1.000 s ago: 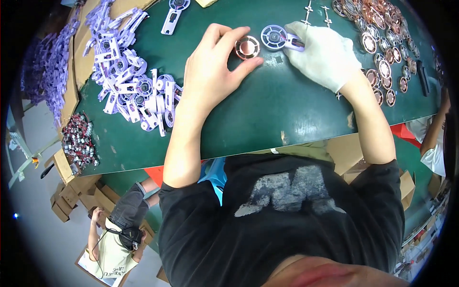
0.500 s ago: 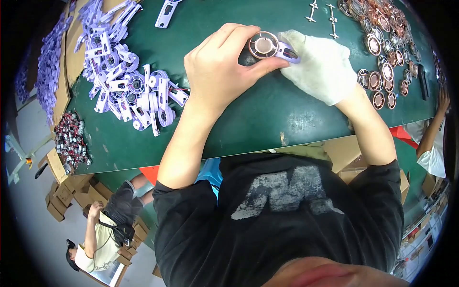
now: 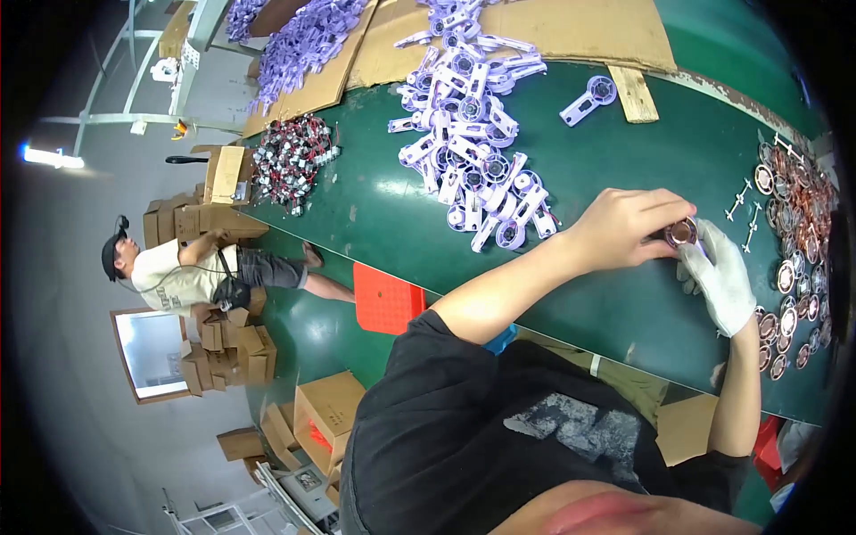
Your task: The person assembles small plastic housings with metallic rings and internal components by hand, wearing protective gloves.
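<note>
My bare left hand [image 3: 624,228] and my white-gloved right hand [image 3: 727,281] meet over the right part of the green table [image 3: 571,165]. Between them is a small handheld fan [image 3: 680,233] with a copper-coloured round cover facing up. Left fingers and thumb pinch its round head from the left; the gloved fingers close on its other side. The hands hide most of its lilac body. Copper-coloured round fan covers [image 3: 786,276] lie in a loose heap beyond the gloved hand. To the left, lilac fan housings [image 3: 468,147] are piled up.
A heap of small wired parts [image 3: 292,162] lies near the table's left end. One lilac housing [image 3: 588,100] lies apart by a wooden piece [image 3: 633,94]. Silvery rod-like parts [image 3: 739,199] rest near the covers. A red stool [image 3: 389,300] and another person [image 3: 192,272] are beyond the table edge.
The whole view has swung left, so the table and hands appear farther right. Both hands still grip the fan; its lilac body shows less than before.
</note>
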The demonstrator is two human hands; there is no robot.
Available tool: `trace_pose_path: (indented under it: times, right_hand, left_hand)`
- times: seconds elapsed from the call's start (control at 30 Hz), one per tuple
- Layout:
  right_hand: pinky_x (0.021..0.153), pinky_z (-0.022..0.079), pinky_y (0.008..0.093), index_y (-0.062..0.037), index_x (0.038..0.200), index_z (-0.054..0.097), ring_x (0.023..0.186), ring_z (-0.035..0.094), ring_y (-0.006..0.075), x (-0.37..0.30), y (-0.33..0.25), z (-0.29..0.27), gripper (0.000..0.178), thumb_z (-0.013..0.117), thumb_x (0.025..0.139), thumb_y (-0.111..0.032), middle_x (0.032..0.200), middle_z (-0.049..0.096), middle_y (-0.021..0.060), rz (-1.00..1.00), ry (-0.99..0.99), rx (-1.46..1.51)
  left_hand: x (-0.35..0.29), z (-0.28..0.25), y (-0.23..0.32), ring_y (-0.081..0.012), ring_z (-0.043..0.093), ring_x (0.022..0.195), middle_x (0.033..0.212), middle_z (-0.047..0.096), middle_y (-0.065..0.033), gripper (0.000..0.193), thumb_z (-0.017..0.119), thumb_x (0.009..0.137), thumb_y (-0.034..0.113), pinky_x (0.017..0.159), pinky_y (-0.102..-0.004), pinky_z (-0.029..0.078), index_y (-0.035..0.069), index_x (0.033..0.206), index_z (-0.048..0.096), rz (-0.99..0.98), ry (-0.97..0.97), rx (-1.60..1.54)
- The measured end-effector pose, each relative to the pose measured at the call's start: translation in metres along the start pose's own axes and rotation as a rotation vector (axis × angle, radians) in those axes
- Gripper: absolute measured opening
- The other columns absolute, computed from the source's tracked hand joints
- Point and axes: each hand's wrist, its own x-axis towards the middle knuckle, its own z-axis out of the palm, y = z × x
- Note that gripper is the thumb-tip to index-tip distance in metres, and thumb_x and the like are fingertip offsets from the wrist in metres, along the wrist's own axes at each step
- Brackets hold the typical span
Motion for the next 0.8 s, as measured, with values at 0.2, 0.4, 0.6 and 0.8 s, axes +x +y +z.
trace_pose_path:
  times: [0.2, 0.4, 0.6, 0.8]
  right_hand:
    - [0.058, 0.045, 0.0298, 0.0000, 0.103, 0.065, 0.061, 0.052, 0.0106, 0.004, 0.005, 0.001, 0.028, 0.060, 0.098, -0.027, 0.070, 0.058, 0.0021, -0.039, 0.036, -0.196]
    - [0.067, 0.049, 0.0324, 0.0008, 0.107, 0.066, 0.068, 0.057, 0.0158, 0.013, 0.035, 0.002, 0.030, 0.063, 0.098, -0.028, 0.077, 0.065, 0.0088, -0.339, 0.129, -0.208]
    - [0.071, 0.051, 0.0334, -0.0023, 0.109, 0.068, 0.070, 0.062, 0.0189, 0.008, 0.036, 0.016, 0.023, 0.067, 0.095, -0.021, 0.081, 0.068, 0.0127, -0.353, 0.250, -0.340]
    - [0.072, 0.053, 0.0367, -0.0030, 0.112, 0.068, 0.077, 0.070, 0.0287, 0.012, 0.041, 0.019, 0.025, 0.066, 0.095, -0.022, 0.088, 0.070, 0.0167, -0.432, 0.316, -0.337]
  left_hand:
    - [0.001, 0.004, 0.007, -0.0271, 0.072, 0.088, 0.112, 0.071, -0.0075, 0.054, 0.087, 0.068, 0.018, 0.073, -0.0367, 0.060, 0.008, 0.117, 0.068, 0.066, 0.038, 0.032]
    - [0.003, 0.008, 0.020, -0.0250, 0.073, 0.094, 0.114, 0.072, -0.0141, 0.036, 0.076, 0.086, 0.009, 0.086, -0.0312, 0.057, -0.001, 0.119, 0.067, -0.129, 0.084, -0.372]
    - [0.002, 0.015, 0.021, -0.0153, 0.070, 0.098, 0.106, 0.075, -0.0110, 0.019, 0.072, 0.092, 0.008, 0.088, -0.0313, 0.056, -0.002, 0.108, 0.072, -0.451, 0.080, -0.734]
    - [0.005, 0.013, 0.009, -0.0143, 0.068, 0.090, 0.101, 0.072, -0.0069, 0.022, 0.077, 0.086, 0.010, 0.080, -0.0289, 0.054, 0.002, 0.106, 0.075, -0.315, 0.064, -0.568]
